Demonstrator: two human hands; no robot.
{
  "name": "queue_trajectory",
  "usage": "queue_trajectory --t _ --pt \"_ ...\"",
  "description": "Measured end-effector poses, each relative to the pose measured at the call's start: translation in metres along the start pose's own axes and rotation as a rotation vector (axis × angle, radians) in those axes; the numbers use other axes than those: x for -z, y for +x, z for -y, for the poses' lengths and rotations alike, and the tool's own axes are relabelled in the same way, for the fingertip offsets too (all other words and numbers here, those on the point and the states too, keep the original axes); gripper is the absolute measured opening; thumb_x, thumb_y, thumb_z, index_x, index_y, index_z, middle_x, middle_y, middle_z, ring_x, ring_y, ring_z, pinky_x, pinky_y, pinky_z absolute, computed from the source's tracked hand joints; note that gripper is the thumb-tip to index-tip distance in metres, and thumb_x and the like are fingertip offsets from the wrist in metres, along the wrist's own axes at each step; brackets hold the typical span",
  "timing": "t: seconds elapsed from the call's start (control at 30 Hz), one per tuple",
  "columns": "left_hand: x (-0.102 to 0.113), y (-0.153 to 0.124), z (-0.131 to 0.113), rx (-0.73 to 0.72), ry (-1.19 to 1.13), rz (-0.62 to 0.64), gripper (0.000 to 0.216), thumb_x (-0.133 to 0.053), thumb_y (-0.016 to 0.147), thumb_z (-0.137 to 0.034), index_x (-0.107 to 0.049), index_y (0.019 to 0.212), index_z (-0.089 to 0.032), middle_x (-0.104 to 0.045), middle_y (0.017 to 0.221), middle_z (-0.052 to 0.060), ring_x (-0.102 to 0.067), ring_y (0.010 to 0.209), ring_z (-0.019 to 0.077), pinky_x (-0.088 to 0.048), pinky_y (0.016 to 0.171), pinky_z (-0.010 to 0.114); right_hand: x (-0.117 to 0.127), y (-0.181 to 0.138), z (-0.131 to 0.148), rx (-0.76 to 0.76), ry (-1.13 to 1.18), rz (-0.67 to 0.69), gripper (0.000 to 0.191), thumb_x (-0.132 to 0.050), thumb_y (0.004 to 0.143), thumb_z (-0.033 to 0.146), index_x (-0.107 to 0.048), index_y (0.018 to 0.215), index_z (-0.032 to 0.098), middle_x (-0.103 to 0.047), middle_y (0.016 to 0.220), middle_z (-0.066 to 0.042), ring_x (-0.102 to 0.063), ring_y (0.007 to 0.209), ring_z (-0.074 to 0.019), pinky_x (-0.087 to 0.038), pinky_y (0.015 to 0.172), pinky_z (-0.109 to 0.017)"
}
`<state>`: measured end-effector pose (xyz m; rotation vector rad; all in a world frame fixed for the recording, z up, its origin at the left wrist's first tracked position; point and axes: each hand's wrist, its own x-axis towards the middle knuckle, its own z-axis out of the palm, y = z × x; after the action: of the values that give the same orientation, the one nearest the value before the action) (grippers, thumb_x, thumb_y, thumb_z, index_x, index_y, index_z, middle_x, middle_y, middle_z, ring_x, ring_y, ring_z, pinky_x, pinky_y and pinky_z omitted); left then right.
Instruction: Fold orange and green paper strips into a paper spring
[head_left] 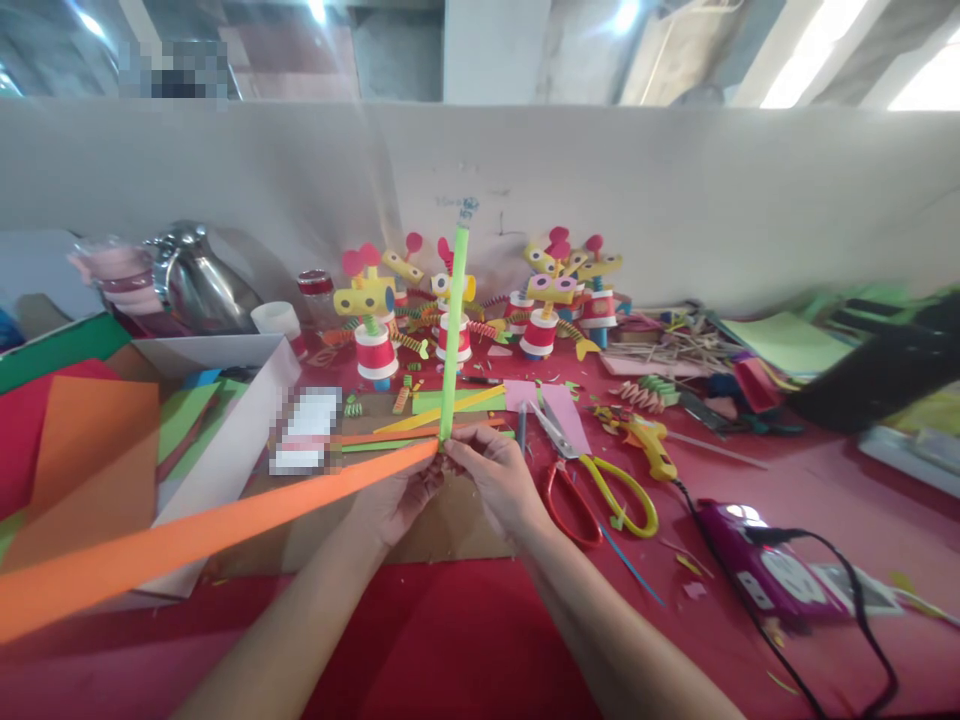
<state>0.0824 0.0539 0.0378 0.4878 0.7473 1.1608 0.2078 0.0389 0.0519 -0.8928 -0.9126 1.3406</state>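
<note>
My left hand (pixel 409 497) and my right hand (pixel 491 470) meet at the middle of the view, above a brown cardboard sheet (pixel 457 530). Between their fingertips they pinch the joined ends of two paper strips. A long orange paper strip (pixel 225 515) runs off to the left edge. The green paper strip (pixel 454 330) stands up from the joint, away from me. My right thumb and forefinger press at the joint, while the left fingers hold it from below, partly hidden. Scissors (pixel 559 440) with red and yellow handles lie just right of my right hand.
Several paper-cup figures (pixel 375 345) stand at the back. A white box (pixel 225 440) of coloured paper is on the left, near a steel jug (pixel 199 285). A yellow glue gun (pixel 649 445) and purple power strip (pixel 772 565) with trailing cables lie on the right.
</note>
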Motion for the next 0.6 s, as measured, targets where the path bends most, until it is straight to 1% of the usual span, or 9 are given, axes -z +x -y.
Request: queue_trajectory --t 0.2,0.27,0.4,0.53,0.6 --pt "0.0075 0.0038 0.0069 -0.035 -0.023 0.025 0.017 -0.084 0.056 -0.017 -0.067 0.06 -0.016 -0.068 0.067 0.002 -0.059 0.062 0.0113 -0.05 0.063 0.024 -0.0005 -0.0003 -0.0022 0.012 -0.059 -0.032 0.01 -0.072 0.068 0.027 -0.069 0.071 0.017 -0.064 0.061 0.001 -0.056 0.057 -0.011 -0.048 0.058 -0.024" --pt "0.0083 0.0039 0.0074 -0.019 -0.001 0.023 0.017 -0.085 0.056 -0.019 -0.068 0.061 -0.016 -0.067 0.065 0.001 -0.058 0.06 0.0108 -0.049 0.063 0.024 -0.0001 0.0002 -0.0033 0.012 -0.071 -0.04 0.011 -0.073 0.067 0.028 -0.069 0.071 0.017 -0.065 0.062 0.001 -0.057 0.058 -0.0117 -0.048 0.058 -0.025" --pt "0.0074 0.0033 0.0057 -0.016 0.053 0.028 0.018 -0.085 0.057 -0.021 -0.072 0.068 -0.014 -0.068 0.065 0.003 -0.059 0.059 0.01 -0.046 0.06 0.022 0.0004 0.0015 -0.0058 0.04 -0.072 -0.043 0.013 -0.074 0.065 0.029 -0.071 0.071 0.018 -0.068 0.063 -0.001 -0.057 0.056 -0.0119 -0.048 0.057 -0.026" --pt "0.0052 0.0026 0.0051 -0.095 0.137 0.04 0.018 -0.083 0.062 -0.024 -0.074 0.072 -0.012 -0.069 0.066 0.003 -0.058 0.06 0.0091 -0.045 0.064 0.022 -0.0005 0.0009 -0.0059 0.074 -0.086 -0.045 0.012 -0.072 0.067 0.029 -0.073 0.074 0.019 -0.068 0.062 -0.001 -0.058 0.057 -0.013 -0.049 0.059 -0.028" --pt "0.003 0.0013 0.0055 -0.147 0.16 0.03 0.016 -0.082 0.063 -0.024 -0.074 0.072 -0.013 -0.069 0.065 0.002 -0.057 0.059 0.0084 -0.045 0.064 0.022 -0.0006 -0.0002 -0.0051 0.095 -0.112 -0.038 0.011 -0.072 0.068 0.028 -0.074 0.075 0.019 -0.069 0.065 -0.001 -0.06 0.06 -0.0137 -0.05 0.062 -0.029"
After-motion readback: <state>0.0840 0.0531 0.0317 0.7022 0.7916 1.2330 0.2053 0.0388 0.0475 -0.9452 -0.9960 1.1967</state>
